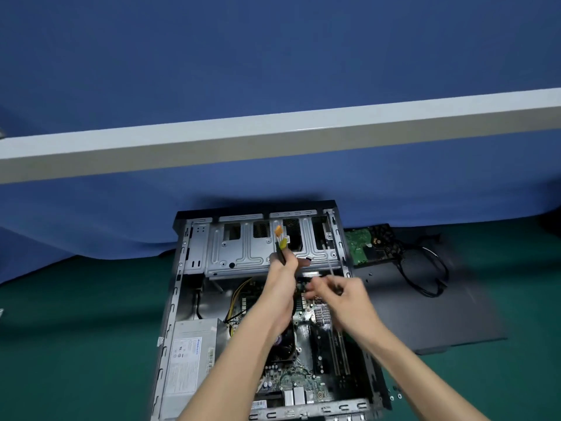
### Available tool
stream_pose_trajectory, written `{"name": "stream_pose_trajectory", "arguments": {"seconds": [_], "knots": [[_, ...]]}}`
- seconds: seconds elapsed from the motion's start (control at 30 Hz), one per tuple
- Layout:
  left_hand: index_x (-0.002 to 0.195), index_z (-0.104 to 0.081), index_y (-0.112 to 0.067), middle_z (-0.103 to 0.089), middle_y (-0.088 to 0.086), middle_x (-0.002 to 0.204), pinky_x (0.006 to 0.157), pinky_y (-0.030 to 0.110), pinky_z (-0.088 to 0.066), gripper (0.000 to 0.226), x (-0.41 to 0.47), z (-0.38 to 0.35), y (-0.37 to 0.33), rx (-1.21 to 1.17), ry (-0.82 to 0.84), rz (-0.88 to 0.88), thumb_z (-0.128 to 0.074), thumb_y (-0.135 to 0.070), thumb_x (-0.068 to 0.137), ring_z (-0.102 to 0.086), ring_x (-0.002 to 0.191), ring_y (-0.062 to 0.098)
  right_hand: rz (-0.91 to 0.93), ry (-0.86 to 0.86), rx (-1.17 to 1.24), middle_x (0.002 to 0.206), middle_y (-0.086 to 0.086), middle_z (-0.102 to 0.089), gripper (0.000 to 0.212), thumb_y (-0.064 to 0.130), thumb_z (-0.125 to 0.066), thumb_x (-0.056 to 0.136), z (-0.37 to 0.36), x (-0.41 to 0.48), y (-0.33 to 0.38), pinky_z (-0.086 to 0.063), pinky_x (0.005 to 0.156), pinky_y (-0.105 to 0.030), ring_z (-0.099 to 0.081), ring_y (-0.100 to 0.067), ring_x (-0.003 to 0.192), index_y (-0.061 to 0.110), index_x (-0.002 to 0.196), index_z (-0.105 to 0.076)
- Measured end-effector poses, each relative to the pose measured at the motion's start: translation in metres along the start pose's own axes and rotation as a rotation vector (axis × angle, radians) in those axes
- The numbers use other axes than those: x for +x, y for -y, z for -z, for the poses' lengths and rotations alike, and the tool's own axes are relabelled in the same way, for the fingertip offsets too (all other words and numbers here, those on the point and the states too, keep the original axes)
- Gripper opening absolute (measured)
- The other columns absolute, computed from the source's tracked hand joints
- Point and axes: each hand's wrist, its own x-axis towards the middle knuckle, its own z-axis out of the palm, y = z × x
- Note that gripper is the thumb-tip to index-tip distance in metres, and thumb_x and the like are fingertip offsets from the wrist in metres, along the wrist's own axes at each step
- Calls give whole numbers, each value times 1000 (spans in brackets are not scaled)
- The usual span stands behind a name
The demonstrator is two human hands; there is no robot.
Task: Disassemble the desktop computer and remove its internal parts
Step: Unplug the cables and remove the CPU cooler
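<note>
Hard drive (361, 247) and side panel (425, 314) lie right of the case (194, 238), on a green mat (76, 329); blue backdrop (273, 56). Left hand (283, 268) grips yellow-tipped cables (281, 243); the right hand (346, 294) is too blurred to tell its grip.

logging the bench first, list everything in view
mat: one, green, tabletop
backdrop: one, blue, behind mat
computer case: one, grey, open, on mat
drive cage: one, silver, case's far end
power supply: one, grey, case's near left
motherboard: one, green, case floor
side panel: one, dark, right of case
hard drive: one, green board, panel's far end
loose cables: bundle, black, beside hard drive
screws: few, silver, right of case
plugs: two, orange, yellow, left hand
screwdriver: one, blurred, right hand
left hand: one, holds plugs
right hand: one, holds screwdriver
</note>
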Motion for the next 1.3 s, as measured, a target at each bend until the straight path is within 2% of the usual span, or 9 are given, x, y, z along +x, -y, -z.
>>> {"name": "stream_pose_trajectory", "arguments": {"seconds": [0.1, 0.2, 0.33, 0.43, 0.6, 0.67, 0.73, 1.0, 1.3], "knots": [[108, -45, -8, -65, 6, 94, 67, 39, -54, 31, 1, 0, -16, -179, 32, 139, -47, -37, 98, -62, 72, 22, -44, 107, 76, 90, -1, -73, 23, 18, -76, 79, -15, -4, -2, -49, 70, -11, -67, 0, 76, 11, 100, -70], [119, -42, -2, -63, 12, 98, 50, 32, -53, 47, 1, 4, -23, -236, 37, 185, -51, -41, 94, -58, 61, 22, -74, 68, 135, 75, -2, -69, 27, 9, -82, 71, -22, 0, 2, -48, 62, -13, -65, -2, 62, 10, 95, -67], [119, -45, -1, -58, 17, 104, 67, 39, -52, 60, 4, 10, -30, -180, 122, 175, -59, -48, 86, -59, 84, 28, -59, 17, 57, 65, -3, -62, 17, 0, -78, 74, -22, 5, 6, -54, 73, -30, -65, -16, 66, 9, 78, -64], [108, -48, -5, -56, 17, 99, 83, 37, -48, 68, 8, 17, -33, -137, 223, 133, -69, -56, 67, -56, 95, 27, -39, -82, 101, 70, -15, -62, 19, -7, -69, 78, -15, 1, 10, -48, 55, -18, -60, -9, 54, 8, 74, -59], [147, -15, -3, -64, 23, 97, 99, 47, -42, 94, 24, 52, -29, -68, 198, 102, -33, -67, 80, -63, 106, 32, -59, -504, 423, 58, -7, -66, 25, -6, -64, 84, 41, 16, 20, -31, 36, -17, -45, -8, 37, 11, 71, -50], [130, -43, 2, -69, 22, 93, 101, 49, -40, 85, 26, 62, -25, 29, 155, 20, -32, -65, 80, -67, 99, 29, -83, -588, 413, 58, -7, -61, 27, -6, -62, 86, 54, 25, 21, -31, 37, -20, -45, -10, 36, 11, 71, -47], [92, -61, -4, -72, 18, 87, 101, 48, -41, 73, 22, 67, -24, 134, 154, -35, -30, -68, 79, -69, 94, 24, -137, -633, 387, 60, -11, -56, 24, -4, -63, 87, 59, 32, 19, -29, 40, -24, -37, -9, 31, 10, 73, -49], [88, -59, -1, -57, 5, 53, 65, 23, -42, 79, 27, 58, -20, 661, -23, -263, -20, -69, 82, -62, 57, 19, -110, -539, 196, 63, -15, -64, 12, 3, -68, 84, 52, 76, 21, -33, 38, -22, -49, -18, 44, 8, 79, -58], [96, -53, -6, -56, 23, 86, 73, 46, -43, 45, 58, 47, -28, 643, -104, -164, -31, -45, 99, -54, 73, 36, -44, -445, -301, 62, -2, -60, 16, 16, -67, 87, 37, 115, 12, -43, 57, -29, -54, -18, 55, 2, 93, -68]]}}
